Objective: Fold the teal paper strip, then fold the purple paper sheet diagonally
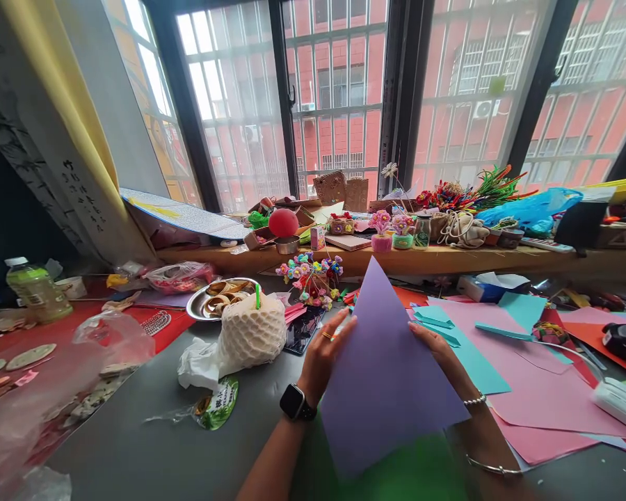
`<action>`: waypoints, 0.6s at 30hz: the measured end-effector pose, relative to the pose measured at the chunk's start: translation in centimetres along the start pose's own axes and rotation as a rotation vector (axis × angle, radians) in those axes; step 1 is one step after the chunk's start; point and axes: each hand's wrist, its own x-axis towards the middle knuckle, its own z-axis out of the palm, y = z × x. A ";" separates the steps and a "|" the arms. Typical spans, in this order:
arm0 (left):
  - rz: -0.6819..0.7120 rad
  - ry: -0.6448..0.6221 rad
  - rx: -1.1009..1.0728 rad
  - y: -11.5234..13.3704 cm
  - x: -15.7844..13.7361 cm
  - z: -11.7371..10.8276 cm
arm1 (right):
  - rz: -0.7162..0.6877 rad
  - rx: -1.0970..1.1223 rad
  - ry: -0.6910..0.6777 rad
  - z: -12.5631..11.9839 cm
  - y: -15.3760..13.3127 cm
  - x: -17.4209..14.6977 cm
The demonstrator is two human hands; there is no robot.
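Observation:
A sheet of purple paper (383, 376) is held up over the table's near edge, one corner pointing upward. My left hand (323, 348), with a ring and a black watch, grips its left edge; some fingers show and the thumb is hidden. On the right edge, the thumb of my right hand (432, 341) lies against the paper while the other fingers are out of sight behind it. Beyond the right hand lie a turquoise sheet (474, 362) and small folded turquoise strips (432, 319).
Left of the paper sit a coconut in white foam netting (253, 330) with a green straw, a phone (303, 332) and a metal plate (198, 306). Pink sheets (542, 390) and a white power strip (620, 403) lie right. Pipe-cleaner flowers (313, 278) stand behind, below a crowded windowsill (292, 259).

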 end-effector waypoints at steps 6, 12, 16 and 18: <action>-0.337 0.116 -0.242 -1.9 1.3 -0.9 | 0.116 0.054 -0.175 0.3 0.1 -0.1; -0.538 -0.047 -0.192 -2.5 1.4 -1.2 | 0.102 0.082 -0.203 0.8 -0.8 -0.7; -0.536 -0.154 -0.182 -2.6 1.3 -1.2 | 0.122 0.030 -0.175 0.8 -1.0 -0.7; -0.504 -0.105 -0.180 -2.5 1.4 -1.3 | 0.082 -0.028 -0.144 0.6 -0.6 -0.4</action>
